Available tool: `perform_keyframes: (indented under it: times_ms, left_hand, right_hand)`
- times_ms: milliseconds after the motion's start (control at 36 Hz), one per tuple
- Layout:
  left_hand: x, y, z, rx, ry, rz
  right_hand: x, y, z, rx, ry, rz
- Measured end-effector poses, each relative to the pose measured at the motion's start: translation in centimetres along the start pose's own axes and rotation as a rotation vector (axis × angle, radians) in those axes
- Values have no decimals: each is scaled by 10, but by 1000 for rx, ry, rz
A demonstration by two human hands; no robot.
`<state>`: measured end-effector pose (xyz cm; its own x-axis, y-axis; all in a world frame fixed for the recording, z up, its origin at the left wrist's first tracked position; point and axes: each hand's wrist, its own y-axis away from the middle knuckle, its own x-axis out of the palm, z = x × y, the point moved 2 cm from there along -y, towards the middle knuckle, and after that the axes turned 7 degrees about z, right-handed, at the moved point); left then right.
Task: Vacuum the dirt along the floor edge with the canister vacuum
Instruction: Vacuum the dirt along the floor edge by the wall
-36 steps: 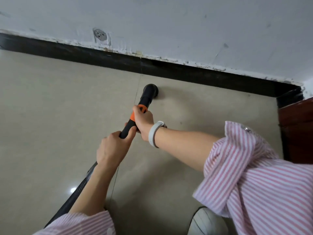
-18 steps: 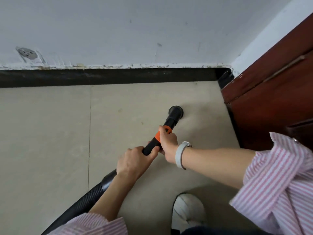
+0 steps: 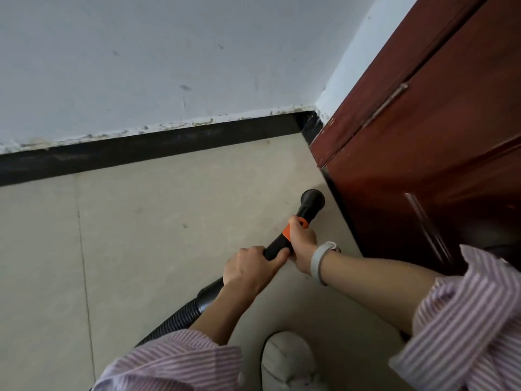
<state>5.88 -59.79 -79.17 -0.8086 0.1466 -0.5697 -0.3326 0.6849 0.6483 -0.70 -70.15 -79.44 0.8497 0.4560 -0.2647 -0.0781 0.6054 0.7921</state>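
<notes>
The sweep along the floor edge was well under way. The person held the black plastic vacuum wand with its orange collar (image 3: 284, 235) in both hands: the left hand (image 3: 249, 268) had its fingers wrapped round the lower tube just above the ribbed black hose (image 3: 172, 320), and the right hand (image 3: 301, 244), a pale band on its wrist, was clamped over the orange collar. The round black nozzle (image 3: 312, 199) sat on the beige tiled floor (image 3: 141, 235), just beside the dark strip at the foot of the reddish-brown wooden cabinet (image 3: 423, 165).

To my eye the next move called for running the nozzle up that strip into the corner where the black skirting board (image 3: 169, 145) met the cabinet. The tight corner looked awkward for the round head, and the white shoe (image 3: 287, 359) stood near the hose. The canister itself was out of sight.
</notes>
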Motion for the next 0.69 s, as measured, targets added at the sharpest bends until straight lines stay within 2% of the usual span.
perform_keyframes:
  times_ms: [444,694]
  left_hand:
    - [-48,-89,-35,-57,14,-143]
    - [-70,-110,-32,-75,-77,-200]
  right_hand:
    - [18,-83,96,-103,-10,151]
    - [41,-111,112,-107,-162,201]
